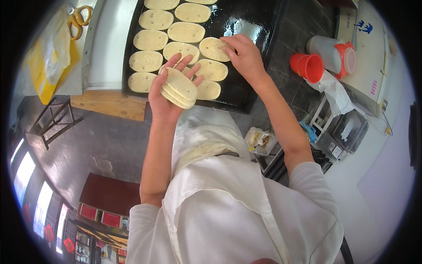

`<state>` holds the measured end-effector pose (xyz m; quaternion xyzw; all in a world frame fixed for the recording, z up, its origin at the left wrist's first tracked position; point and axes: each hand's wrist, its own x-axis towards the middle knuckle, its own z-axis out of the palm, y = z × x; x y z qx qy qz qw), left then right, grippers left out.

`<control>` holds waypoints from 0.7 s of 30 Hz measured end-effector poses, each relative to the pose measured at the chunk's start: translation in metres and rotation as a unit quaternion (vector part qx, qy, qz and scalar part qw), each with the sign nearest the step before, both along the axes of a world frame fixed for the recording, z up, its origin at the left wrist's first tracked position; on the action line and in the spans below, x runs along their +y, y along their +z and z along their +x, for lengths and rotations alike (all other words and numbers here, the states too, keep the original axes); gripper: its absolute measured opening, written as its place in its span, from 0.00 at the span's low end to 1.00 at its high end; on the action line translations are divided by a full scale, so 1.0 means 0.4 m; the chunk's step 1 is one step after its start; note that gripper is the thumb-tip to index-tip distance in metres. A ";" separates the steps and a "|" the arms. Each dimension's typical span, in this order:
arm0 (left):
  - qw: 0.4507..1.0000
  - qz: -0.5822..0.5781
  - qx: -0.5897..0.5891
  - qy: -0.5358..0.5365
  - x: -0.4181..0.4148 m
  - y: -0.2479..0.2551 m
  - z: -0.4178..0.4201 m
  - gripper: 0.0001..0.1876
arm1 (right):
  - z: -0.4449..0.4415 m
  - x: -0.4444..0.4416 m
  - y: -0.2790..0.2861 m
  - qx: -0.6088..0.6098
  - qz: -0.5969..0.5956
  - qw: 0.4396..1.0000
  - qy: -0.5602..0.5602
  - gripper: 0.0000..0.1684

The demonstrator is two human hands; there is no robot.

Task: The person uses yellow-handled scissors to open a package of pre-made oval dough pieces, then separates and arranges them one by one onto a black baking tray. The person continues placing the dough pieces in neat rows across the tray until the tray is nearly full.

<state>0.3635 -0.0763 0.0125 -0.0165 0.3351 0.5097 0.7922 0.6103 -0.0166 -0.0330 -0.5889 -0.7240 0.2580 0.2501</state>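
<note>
A small stack of flat oval dough pieces [179, 87] rests on the palm of my left hand [168, 95], its fingers spread upward beneath them and the thumb at the side. My right hand [242, 54] touches the right end of an oval dough piece [212, 49] that lies on a black oiled baking tray [244, 95]; fingertips and thumb pinch its edge. More oval dough pieces [186, 32], most marked with small dimples, lie in slanting rows over the tray's left and middle. The left hand and its stack hang over the tray's near edge and partly hide some pieces.
A wooden board [108, 104] adjoins the tray's near left corner. Yellow-handled scissors [78, 21] lie on the left counter. At right are a red bucket [306, 67], a plastic container with a red-wrapped rim [329, 56] and a box with scraps [260, 141]. A metal-framed stool [54, 120] stands at left.
</note>
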 end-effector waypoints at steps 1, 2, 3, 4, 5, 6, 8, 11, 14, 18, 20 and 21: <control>1.000 0.004 0.000 0.010 0.007 -0.002 0.009 0.38 | -0.006 -0.002 0.010 0.030 0.005 0.999 -0.024 0.12; 1.000 0.007 0.000 0.019 0.016 -0.004 0.020 0.38 | -0.011 -0.004 0.023 0.060 0.009 0.997 -0.049 0.12; 0.999 0.012 -0.001 0.030 0.027 -0.007 0.032 0.38 | -0.018 -0.004 0.043 0.090 0.014 0.993 -0.071 0.12; 0.999 0.020 -0.001 0.031 0.036 -0.008 0.042 0.37 | -0.039 -0.017 0.082 0.190 -0.088 0.971 -0.111 0.13; 0.999 0.027 -0.001 0.033 0.047 -0.007 0.049 0.37 | -0.059 -0.029 0.102 0.282 -0.174 0.936 -0.119 0.15; 0.999 0.035 -0.002 0.031 0.057 -0.007 0.057 0.37 | -0.073 -0.041 0.131 0.293 -0.235 0.924 -0.074 0.18; 0.998 0.048 0.016 0.032 0.080 -0.014 0.072 0.36 | -0.104 -0.053 0.183 0.255 -0.256 0.932 0.020 0.24; 0.998 0.049 0.031 0.020 0.092 -0.002 0.092 0.36 | -0.134 -0.054 0.213 0.179 -0.224 0.957 0.050 0.30; 0.998 0.057 -0.013 0.013 0.105 -0.011 0.091 0.35 | -0.131 -0.036 0.193 0.162 -0.224 0.961 0.028 0.26; 0.999 0.035 0.021 0.009 0.124 -0.032 0.101 0.35 | -0.132 -0.034 0.188 0.036 -0.115 0.992 0.035 0.19; 1.000 0.007 -0.029 0.005 0.126 -0.056 0.092 0.35 | -0.109 -0.019 0.157 0.057 -0.091 0.994 -0.015 0.15; 0.999 -0.008 -0.051 0.006 0.128 -0.065 0.087 0.35 | -0.084 -0.003 0.138 0.117 -0.100 0.986 -0.064 0.14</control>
